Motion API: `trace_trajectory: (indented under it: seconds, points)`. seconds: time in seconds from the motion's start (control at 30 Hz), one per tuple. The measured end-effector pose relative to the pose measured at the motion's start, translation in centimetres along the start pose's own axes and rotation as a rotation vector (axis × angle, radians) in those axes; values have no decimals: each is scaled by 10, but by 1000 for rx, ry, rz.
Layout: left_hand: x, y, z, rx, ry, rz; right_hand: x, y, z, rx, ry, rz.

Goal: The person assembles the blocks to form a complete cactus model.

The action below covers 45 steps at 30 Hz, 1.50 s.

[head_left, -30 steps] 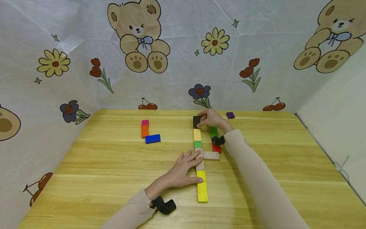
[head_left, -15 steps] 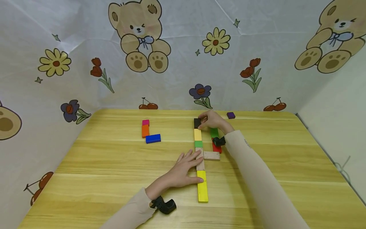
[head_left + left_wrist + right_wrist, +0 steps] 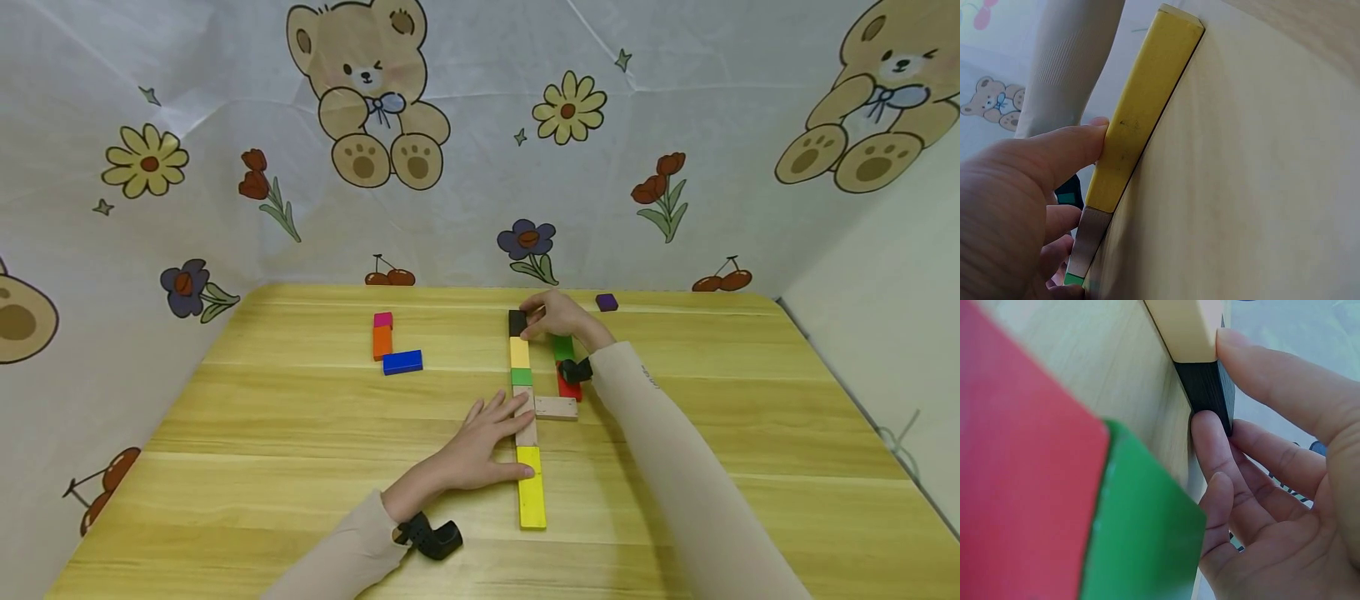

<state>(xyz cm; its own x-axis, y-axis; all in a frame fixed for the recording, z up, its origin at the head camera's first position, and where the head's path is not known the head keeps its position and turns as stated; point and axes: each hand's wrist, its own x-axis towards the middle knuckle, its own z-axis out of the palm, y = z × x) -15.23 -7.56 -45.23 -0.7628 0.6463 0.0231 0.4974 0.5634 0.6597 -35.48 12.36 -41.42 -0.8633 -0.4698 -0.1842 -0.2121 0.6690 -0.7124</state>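
Colored wooden blocks form a straight row on the table. My left hand (image 3: 468,454) lies spread over its near half. The thumb touches the yellow block (image 3: 532,504) and fingertips rest on the pale wood block (image 3: 527,433). At the far end my right hand (image 3: 558,315) holds the black block (image 3: 517,322), which meets the cream block (image 3: 519,352). In the right wrist view fingertips press the black block's far end, and the thumb (image 3: 1254,359) is at the cream block's edge. A light green block (image 3: 521,377) sits between cream and pale wood.
Another pale wood block (image 3: 557,407) juts right from the row. Beside it a red block (image 3: 568,388) and dark green block (image 3: 563,348) lie under the right wrist. A purple block (image 3: 607,302) is at the back; pink (image 3: 383,319), orange (image 3: 382,342) and blue (image 3: 402,362) blocks lie left.
The right hand has slid the black block toward the near side, up against the cream block; over the last half second it has stayed there. The left hand has kept its place.
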Motion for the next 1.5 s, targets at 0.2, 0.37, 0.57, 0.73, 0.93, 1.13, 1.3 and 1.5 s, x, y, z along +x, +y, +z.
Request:
trace_trajectory:
  seconds: [0.2, 0.37, 0.57, 0.73, 0.93, 1.13, 1.3, 1.5]
  points:
    - [1, 0, 0, -4, -6, -10, 0, 1, 0, -14, -6, -3]
    - [0, 0, -1, 0, -7, -11, -2, -1, -4, -43, -18, -11]
    - [0, 1, -1, 0, -15, -32, -15, -14, -24, -41, -3, -61]
    - [1, 0, -1, 7, -2, -23, -24, -10, -46, -17, 49, -83]
    - [0, 1, -1, -2, -2, -21, -36, 15, -64, 37, 175, -37]
    - [0, 1, 0, -3, -3, -25, -47, 49, -78, 184, 288, 20]
    - [0, 1, -1, 3, -5, -26, -49, 75, -82, 237, 344, 49]
    - [-1, 2, -2, -9, -7, -20, -50, 93, -81, 215, 288, 144]
